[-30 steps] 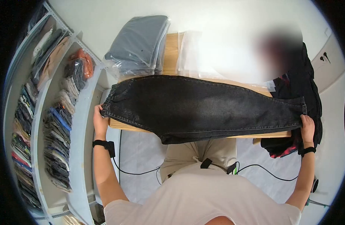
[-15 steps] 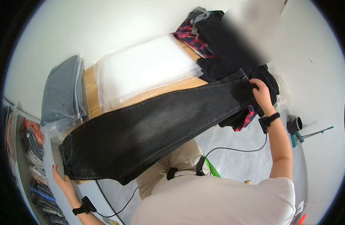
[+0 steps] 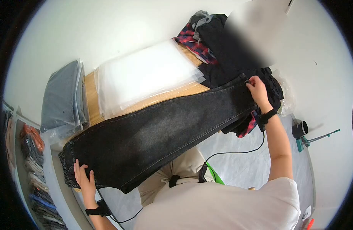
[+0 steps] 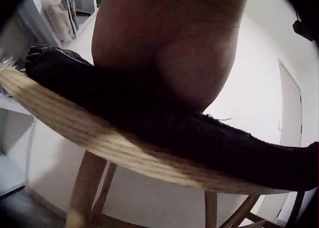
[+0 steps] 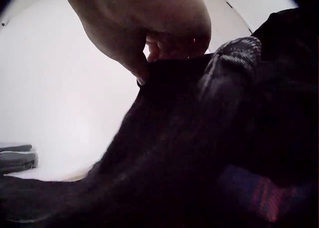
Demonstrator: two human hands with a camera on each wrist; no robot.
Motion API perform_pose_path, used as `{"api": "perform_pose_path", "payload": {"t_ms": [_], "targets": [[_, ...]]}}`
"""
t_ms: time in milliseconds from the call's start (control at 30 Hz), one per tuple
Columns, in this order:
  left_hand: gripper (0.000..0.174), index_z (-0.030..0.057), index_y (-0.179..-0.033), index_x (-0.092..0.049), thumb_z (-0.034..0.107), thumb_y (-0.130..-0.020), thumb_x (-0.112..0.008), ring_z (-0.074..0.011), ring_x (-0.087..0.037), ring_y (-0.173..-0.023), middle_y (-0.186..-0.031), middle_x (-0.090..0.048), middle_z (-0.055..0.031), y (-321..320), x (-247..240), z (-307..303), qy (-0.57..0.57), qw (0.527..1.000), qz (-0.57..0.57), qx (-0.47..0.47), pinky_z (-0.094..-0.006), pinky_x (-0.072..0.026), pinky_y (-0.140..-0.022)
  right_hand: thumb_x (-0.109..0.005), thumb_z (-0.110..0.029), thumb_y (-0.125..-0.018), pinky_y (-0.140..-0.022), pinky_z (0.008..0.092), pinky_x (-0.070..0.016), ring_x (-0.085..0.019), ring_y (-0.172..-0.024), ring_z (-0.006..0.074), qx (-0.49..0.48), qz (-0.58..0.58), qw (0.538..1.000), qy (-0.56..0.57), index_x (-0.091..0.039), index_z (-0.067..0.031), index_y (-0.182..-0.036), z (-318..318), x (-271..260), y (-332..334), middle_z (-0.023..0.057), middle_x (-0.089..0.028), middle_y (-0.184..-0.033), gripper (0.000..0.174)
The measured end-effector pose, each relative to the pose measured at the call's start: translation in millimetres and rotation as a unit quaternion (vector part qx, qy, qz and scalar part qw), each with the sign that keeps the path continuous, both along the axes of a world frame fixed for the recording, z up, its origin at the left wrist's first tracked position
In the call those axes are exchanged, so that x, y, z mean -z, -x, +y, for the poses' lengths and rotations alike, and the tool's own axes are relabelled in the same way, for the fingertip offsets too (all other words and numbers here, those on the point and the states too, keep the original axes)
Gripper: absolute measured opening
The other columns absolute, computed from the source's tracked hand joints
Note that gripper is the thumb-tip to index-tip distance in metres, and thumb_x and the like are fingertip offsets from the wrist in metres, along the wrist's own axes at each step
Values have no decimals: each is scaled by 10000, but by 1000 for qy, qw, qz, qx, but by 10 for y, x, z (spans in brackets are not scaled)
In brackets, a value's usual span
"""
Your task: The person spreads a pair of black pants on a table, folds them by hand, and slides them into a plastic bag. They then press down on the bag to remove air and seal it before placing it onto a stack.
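Black denim jeans (image 3: 157, 132), folded lengthwise, lie across the wooden table (image 3: 93, 96), with the gathered waistband (image 3: 66, 168) at the left and the leg hem at the right. Near the waistband my left hand (image 3: 85, 179) rests on the denim, fingers spread and straight. In the left wrist view that hand (image 4: 164, 48) presses down on the dark cloth over the table edge. My right hand (image 3: 258, 91) pinches the hem end between thumb and fingers. The right wrist view has this hand (image 5: 149, 28) holding the cloth up in a raised fold.
A stack of clear plastic bags (image 3: 145, 76) lies behind the jeans. Bagged grey garments (image 3: 63, 97) sit at the table's left end. Dark and plaid clothes (image 3: 222, 46) are heaped at the right. Shelves of packed clothing (image 3: 36, 172) stand at the left.
My left hand has come off the waistband edge and moved right onto the denim. My right hand stays at the hem, shifted slightly left. The head view has turned to the right.
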State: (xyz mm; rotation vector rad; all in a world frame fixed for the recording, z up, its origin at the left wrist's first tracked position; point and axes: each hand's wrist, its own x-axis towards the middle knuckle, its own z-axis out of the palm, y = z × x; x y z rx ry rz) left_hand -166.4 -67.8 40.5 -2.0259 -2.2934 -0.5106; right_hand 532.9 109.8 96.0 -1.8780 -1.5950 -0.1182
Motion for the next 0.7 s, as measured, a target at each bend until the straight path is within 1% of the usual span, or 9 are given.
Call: {"api": "perform_pose_path", "payload": {"t_ms": [100,200,300,400,467,533,567,633,700], "targets": [[207,44,-958,-486,-20,-768,-540,-364,-281,-1348,-1452,-331,-177,2,26,-11,-9,1000,-21,-11,-446,-227,-1081,-677,-90,-791,-683,318,-470,-580,-724,225,-10,67,996,-60,-562,6,-963,112,-131,-19,112,-588,-776,227],[202,42,-915,-468,-39,-733,-505,-375,-290,-1342,-1448,-338,-181,17,70,-46,-13,1000,-22,-13,-452,-231,-1078,-684,-88,-787,-686,305,-469,-569,-718,212,-20,82,995,-60,-569,8,-965,166,-106,15,102,-586,-772,233],[219,41,-920,-473,-29,-715,-498,-383,-296,-1337,-1442,-346,-189,49,102,-68,-27,1000,-14,-6,-459,-236,-1074,-694,-171,-797,-707,334,-485,-608,-757,261,-31,41,999,1,-568,2,-970,196,71,-52,132,-621,-820,274],[214,41,-914,-479,-11,-708,-504,-394,-313,-1325,-1433,-357,-199,43,116,-68,-39,999,-7,-3,-464,-247,-1067,-655,-417,-811,-746,443,-496,-623,-885,386,138,-58,988,47,-562,-11,-983,64,155,47,210,-649,-924,451],[217,33,-906,-493,-3,-693,-515,-409,-354,-1296,-1399,-397,-218,28,118,-45,-64,998,0,5,-476,-282,-1048,-632,-429,-823,-739,464,-496,-626,-853,393,130,-97,986,47,-581,-23,-982,38,301,-10,224,-648,-883,439],[218,34,-881,-516,-3,-667,-529,-416,-396,-1261,-1354,-447,-226,33,186,-7,-110,994,26,5,-479,-319,-1020,-594,-389,-863,-682,493,-480,-604,-786,426,113,-191,974,45,-577,-37,-878,6,295,91,232,-628,-805,353],[207,37,-864,-522,-4,-661,-530,-406,-415,-1248,-1339,-468,-215,-18,172,-7,-126,992,31,-6,-478,-331,-1009,-573,-363,-886,-647,500,-467,-585,-764,442,59,-109,992,12,-538,-35,-873,1,306,126,244,-608,-793,330],[192,47,-865,-533,5,-678,-531,-372,-428,-1247,-1328,-486,-193,-66,183,-10,-134,990,31,-38,-464,-336,-997,-545,-371,-907,-619,497,-464,-574,-769,455,87,-127,988,11,-511,-77,-950,-10,66,362,229,-610,-853,299],[174,57,-872,-535,17,-703,-524,-369,-419,-1254,-1330,-481,-194,-93,177,4,-125,990,27,-55,-456,-321,-1002,-511,-375,-928,-613,494,-470,-573,-778,457,58,-154,982,-88,-525,-96,-986,121,-162,180,213,-615,-893,285]]}}
